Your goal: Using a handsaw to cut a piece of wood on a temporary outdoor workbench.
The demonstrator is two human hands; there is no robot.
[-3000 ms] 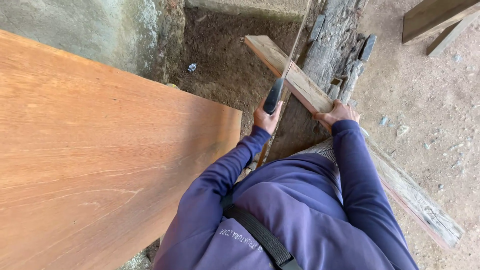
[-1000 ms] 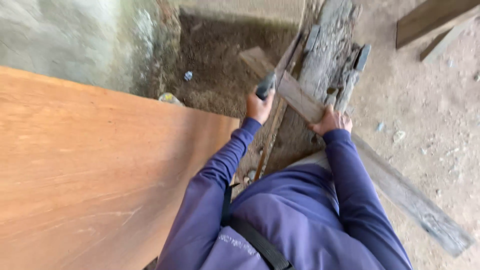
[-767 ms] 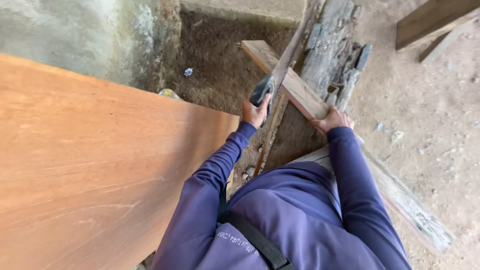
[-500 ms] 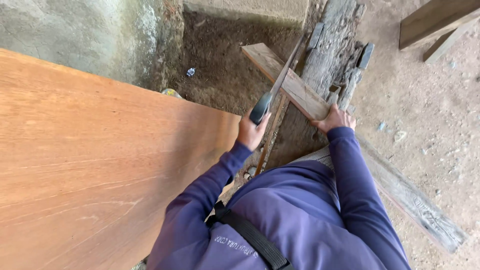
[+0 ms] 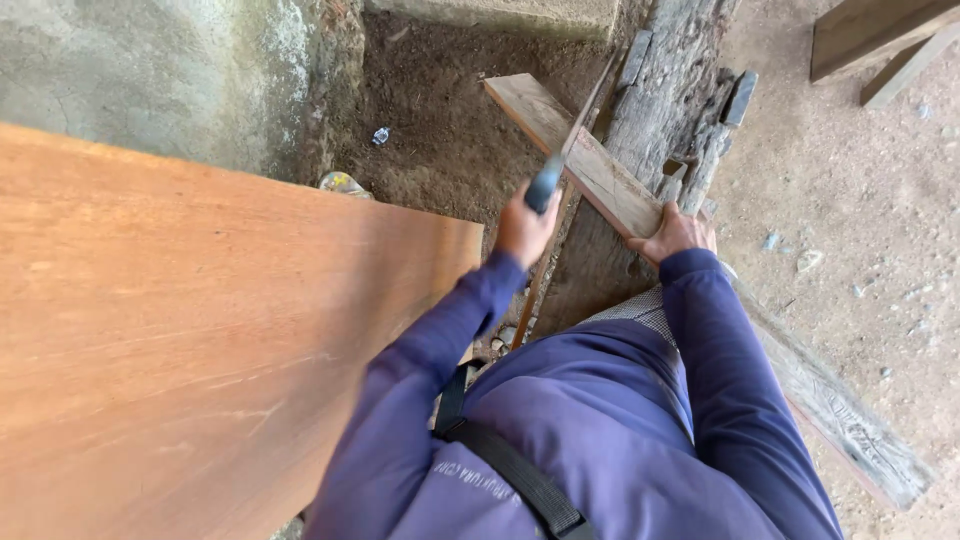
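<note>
1. The left hand [image 5: 524, 228] is closed in a fist around the dark handle of a handsaw [image 5: 560, 165]. The fingers wrap the handle fully, so only its upper end shows above the knuckles.

2. From that grip the thin saw blade runs up and away from the person, and crosses the near edge of a pale wooden plank [image 5: 575, 155]. Whether the teeth are in the wood cannot be told.

3. The right hand [image 5: 676, 232] lies just to the right of the saw grip, pressed palm down on the same plank, fingers spread flat over its lower end.

4. The plank lies at a slant between the two hands, its far end pointing up and left of the grip. It rests on a rough, weathered grey timber [image 5: 660, 120] that runs behind and beneath it.

5. Both arms wear dark blue-purple sleeves [image 5: 720, 370]; a black strap [image 5: 510, 470] crosses the person's back, below the grip.

6. To the left of the grip, a large, smooth, reddish-brown wooden panel [image 5: 200, 330] fills that side of the view.

7. Beyond the grip is bare brown earth [image 5: 450, 130] and, further left, a stained concrete wall [image 5: 150, 70].

8. Well to the right of the grip is sandy ground [image 5: 860, 230] strewn with small stones, with more boards [image 5: 880, 40] at the upper right corner.
</note>
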